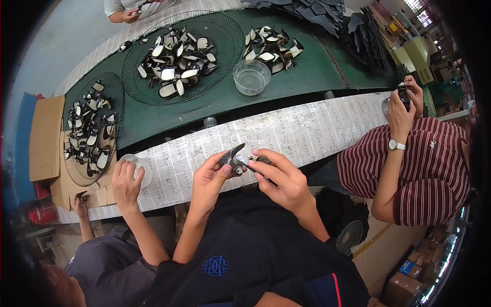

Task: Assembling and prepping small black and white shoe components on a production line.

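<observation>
My left hand [207, 187] is closed around a glossy black curved piece [231, 155] shaped like a shoe heel, raised above the table's near edge. Close on its right, my right hand [286, 184] pinches a small dark-handled tool [263, 160]. A pale patch shows between the two hands; whether it belongs to the tool or to the piece I cannot tell. Across the table, many similar black pieces with cream faces [176, 61] lie heaped on a round wire rack [232, 38], beside another heap [271, 48].
A clear plastic bowl [250, 84] stands on the green belt [163, 120] beyond the silver-covered table edge [307, 123]. At left are a smaller loaded rack [92, 128] and a co-worker's hand [128, 187] over a clear tub [144, 174]. Another co-worker [401, 169] works at right.
</observation>
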Tool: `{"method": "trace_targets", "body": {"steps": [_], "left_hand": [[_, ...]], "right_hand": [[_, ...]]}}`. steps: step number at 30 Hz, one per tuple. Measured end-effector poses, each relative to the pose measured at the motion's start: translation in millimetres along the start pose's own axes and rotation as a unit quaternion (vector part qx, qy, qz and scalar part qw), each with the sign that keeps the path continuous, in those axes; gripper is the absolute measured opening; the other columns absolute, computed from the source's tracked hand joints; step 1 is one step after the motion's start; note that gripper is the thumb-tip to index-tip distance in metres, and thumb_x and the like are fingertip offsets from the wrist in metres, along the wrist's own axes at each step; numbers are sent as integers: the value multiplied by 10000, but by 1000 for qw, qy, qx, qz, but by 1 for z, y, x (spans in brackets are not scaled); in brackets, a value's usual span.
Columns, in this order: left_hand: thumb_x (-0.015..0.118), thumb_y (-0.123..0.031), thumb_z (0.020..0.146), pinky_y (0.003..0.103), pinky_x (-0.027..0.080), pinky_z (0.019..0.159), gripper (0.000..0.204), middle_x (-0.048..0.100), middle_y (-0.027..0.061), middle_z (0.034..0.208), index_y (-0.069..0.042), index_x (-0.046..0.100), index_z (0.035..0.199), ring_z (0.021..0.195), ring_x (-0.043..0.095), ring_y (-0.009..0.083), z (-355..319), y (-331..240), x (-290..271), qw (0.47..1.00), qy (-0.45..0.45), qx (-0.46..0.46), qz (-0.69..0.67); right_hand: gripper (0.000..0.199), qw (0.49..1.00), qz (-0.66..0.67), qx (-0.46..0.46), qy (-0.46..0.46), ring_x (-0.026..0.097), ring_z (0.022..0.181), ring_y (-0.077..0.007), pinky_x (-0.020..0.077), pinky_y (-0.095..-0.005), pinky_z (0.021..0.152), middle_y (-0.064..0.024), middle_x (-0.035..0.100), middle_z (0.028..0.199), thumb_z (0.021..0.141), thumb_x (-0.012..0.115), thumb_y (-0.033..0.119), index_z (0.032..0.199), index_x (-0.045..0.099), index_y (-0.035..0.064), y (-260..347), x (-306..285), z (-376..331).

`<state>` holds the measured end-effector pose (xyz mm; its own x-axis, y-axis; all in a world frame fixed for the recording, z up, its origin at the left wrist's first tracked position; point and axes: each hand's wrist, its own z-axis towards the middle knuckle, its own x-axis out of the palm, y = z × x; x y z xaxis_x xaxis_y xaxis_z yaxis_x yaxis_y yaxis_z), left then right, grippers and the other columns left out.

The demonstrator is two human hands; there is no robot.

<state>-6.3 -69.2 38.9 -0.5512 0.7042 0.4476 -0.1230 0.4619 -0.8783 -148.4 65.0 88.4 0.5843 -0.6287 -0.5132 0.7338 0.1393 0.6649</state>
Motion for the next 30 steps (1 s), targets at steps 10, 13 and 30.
{"method": "trace_targets", "body": {"steps": [10,13,30], "left_hand": [[596,-109,959,314,542,859,325,641,120,1105,66,548,1229,999,622,168,-4,-2,4,1000,8,4,15],[594,-108,959,318,547,851,321,642,118,1097,66,550,1226,988,620,164,-3,1,1,1000,1,-10,15],[520,-200,1003,332,578,814,377,655,193,1101,84,507,1250,939,692,288,0,4,1,997,22,-51,-51]], "right_hand": [[343,999,-49,-14,-9,673,865,-278,569,-321,704,-167,615,1133,768,698,-49,1105,654,3,2,1,0],[329,996,-83,-4,-23,673,859,-280,569,-321,695,-164,618,1121,774,699,-43,1098,655,-1,-2,3,-1],[273,995,-25,62,-69,670,888,-262,554,-308,737,-163,632,1094,805,700,-28,1077,668,-23,4,-16,-3]]}}
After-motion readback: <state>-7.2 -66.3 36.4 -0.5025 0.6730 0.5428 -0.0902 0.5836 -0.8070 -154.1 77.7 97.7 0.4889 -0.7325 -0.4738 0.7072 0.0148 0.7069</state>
